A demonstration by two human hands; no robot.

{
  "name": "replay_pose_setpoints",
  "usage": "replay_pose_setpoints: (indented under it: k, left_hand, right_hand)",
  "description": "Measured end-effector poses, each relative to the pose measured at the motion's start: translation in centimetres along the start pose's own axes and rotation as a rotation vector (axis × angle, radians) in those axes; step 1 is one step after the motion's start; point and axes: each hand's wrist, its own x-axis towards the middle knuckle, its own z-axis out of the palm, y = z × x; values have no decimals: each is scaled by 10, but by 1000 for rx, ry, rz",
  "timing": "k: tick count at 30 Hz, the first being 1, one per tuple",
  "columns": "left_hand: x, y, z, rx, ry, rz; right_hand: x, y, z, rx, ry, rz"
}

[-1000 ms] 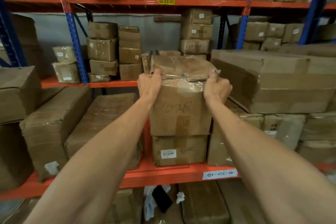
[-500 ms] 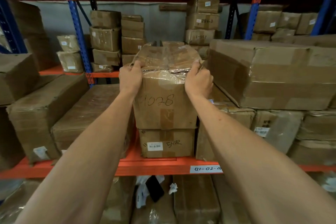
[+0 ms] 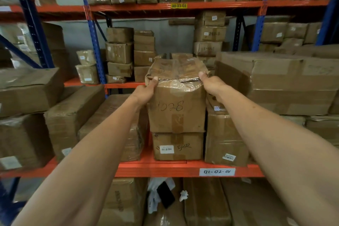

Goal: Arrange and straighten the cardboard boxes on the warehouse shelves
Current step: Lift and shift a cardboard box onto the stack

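Orange shelf beam [image 3: 165, 169], stacked cardboard boxes [image 3: 177, 108], grey wall [image 3: 174, 36]

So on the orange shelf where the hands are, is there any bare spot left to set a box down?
Hardly. Both hands, left hand and right hand, grip the 1028 box, stacked on the 5412 box. Only a narrow strip of orange shelf shows left of that stack; taped boxes crowd its right.

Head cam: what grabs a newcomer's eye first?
Both bare hands, the left hand and right hand, gripping the top corners of the box marked 1028, dead centre, stacked on a smaller box. It sits on the orange shelf beam, with a large taped box at right.
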Motion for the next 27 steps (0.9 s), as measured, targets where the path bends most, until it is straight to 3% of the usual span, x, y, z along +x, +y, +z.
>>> replay_pose_setpoints:
  k: [4, 8, 13, 23, 27]
  left_hand:
    - [-11, -20, -27, 101, -123, -25]
    - [-9, -32, -58, 150, -48, -30]
    - [0, -55, -110, 226, 38, -5]
    - [25, -152, -199, 217, 43, -129]
    - [21, -188, -203, 258, -54, -69]
  right_hand:
    - [-14, -17, 8, -172, 151, -88]
    - [-23, -35, 26, -192, 273, -164]
    - [-28, -58, 59, -459, 408, -354]
    - [-36, -113, 201, -573, 293, -707]
    - [-39, -104, 265, -639, 159, -708]
